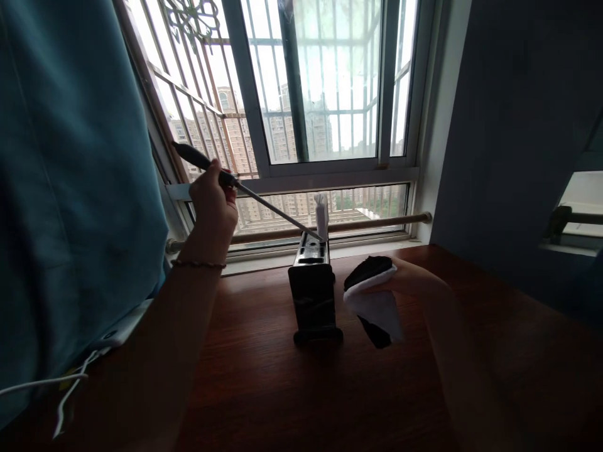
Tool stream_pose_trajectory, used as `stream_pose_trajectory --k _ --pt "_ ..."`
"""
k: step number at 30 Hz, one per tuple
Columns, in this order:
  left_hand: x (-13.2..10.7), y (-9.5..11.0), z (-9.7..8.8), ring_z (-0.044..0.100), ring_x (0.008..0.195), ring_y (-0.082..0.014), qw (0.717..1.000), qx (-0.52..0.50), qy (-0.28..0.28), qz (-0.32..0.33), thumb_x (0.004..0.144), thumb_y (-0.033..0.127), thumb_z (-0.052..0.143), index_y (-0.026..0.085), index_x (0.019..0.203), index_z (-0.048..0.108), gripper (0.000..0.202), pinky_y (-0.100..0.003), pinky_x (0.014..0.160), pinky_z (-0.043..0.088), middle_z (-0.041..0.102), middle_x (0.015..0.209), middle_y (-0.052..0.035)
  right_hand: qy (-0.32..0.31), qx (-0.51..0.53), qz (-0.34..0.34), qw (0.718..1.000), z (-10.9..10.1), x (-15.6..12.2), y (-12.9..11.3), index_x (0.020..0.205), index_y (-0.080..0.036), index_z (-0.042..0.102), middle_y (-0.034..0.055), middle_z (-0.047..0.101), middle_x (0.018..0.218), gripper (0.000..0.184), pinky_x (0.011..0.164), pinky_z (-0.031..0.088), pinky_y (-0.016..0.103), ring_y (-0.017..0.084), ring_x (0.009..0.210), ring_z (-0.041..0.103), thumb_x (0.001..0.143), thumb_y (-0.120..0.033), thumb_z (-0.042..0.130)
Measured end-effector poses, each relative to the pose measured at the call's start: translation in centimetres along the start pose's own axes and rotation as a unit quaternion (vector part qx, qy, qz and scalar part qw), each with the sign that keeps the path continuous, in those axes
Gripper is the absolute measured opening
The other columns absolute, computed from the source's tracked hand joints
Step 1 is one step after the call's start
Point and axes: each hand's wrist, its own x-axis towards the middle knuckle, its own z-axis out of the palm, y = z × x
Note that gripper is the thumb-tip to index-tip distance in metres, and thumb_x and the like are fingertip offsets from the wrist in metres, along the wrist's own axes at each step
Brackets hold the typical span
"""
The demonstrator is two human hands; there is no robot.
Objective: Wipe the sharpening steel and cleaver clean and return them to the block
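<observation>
My left hand (214,198) is closed round the black handle of a honing steel (277,211), a long thin metal rod. The rod slants down to the right, and its tip meets the top of a black knife block (311,298) with slots. Whether the tip has entered a slot I cannot tell. A white wrapped object (321,216) stands upright at the block's far end. To the right of the block, my right hand (393,279) grips a black and white cloth (377,307), which covers most of the fingers and hangs above the table.
The knife block stands on a reddish-brown wooden table (254,376). Behind it are a horizontal rail (377,222) and a barred window (325,81). A blue curtain (80,157) hangs at left, with white cables (70,402) below it. A dark wall (513,125) rises at right.
</observation>
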Motion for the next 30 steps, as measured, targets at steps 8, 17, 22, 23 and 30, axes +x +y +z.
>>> stream_pose_trajectory --k 8,17,22,23,30 --pt "1.9 -0.8 4.4 0.041 0.046 -0.0048 0.963 0.179 -0.099 0.177 0.087 0.017 0.059 0.011 0.068 0.053 0.021 -0.020 0.044 0.029 0.047 0.054 0.0044 -0.070 0.013 -0.141 0.988 -0.9 -1.3 -0.6 0.083 -0.012 0.066 0.0041 0.064 0.083 0.019 0.066 0.046 0.025 0.015 0.074 0.056 0.083 -0.031 0.067" --pt "0.0 -3.4 3.9 0.043 0.053 -0.0048 0.939 0.245 -0.171 0.169 0.085 0.026 0.062 0.012 0.070 0.058 0.021 -0.024 0.055 0.032 0.048 0.058 0.0045 -0.104 0.015 -0.200 0.974 -1.5 -2.5 -0.7 0.086 -0.017 0.068 -0.0026 0.060 0.075 0.005 0.059 0.043 0.018 0.009 0.064 0.051 0.082 -0.018 0.065" --pt "0.3 -4.1 3.6 0.043 0.054 -0.0049 0.940 0.248 -0.164 0.165 0.086 0.024 0.060 0.009 0.072 0.059 0.020 -0.023 0.056 0.032 0.050 0.058 0.0049 -0.072 0.002 -0.171 0.983 -1.7 -3.3 -1.1 0.066 -0.018 0.059 -0.0009 0.057 0.069 0.018 0.061 0.045 0.023 0.013 0.061 0.049 0.079 -0.028 0.067" --pt "0.4 -4.2 3.7 0.042 0.054 -0.0051 0.941 0.248 -0.163 0.165 0.086 0.023 0.060 0.009 0.072 0.059 0.020 -0.023 0.056 0.032 0.050 0.057 0.0048 -0.067 -0.001 -0.169 0.983 -1.7 -3.5 -1.2 0.064 -0.019 0.057 -0.0009 0.056 0.068 0.019 0.061 0.045 0.024 0.013 0.060 0.049 0.078 -0.027 0.067" --pt "-0.3 -5.0 4.6 0.043 0.049 -0.0053 0.940 0.258 -0.178 0.131 0.085 0.019 0.061 0.010 0.068 0.058 0.020 -0.021 0.051 0.034 0.050 0.054 0.0044 -0.057 0.035 -0.144 0.987 -2.4 -3.8 -0.9 0.056 -0.020 0.050 -0.0017 0.046 0.057 0.029 0.060 0.047 0.027 0.015 0.061 0.051 0.076 -0.031 0.068"
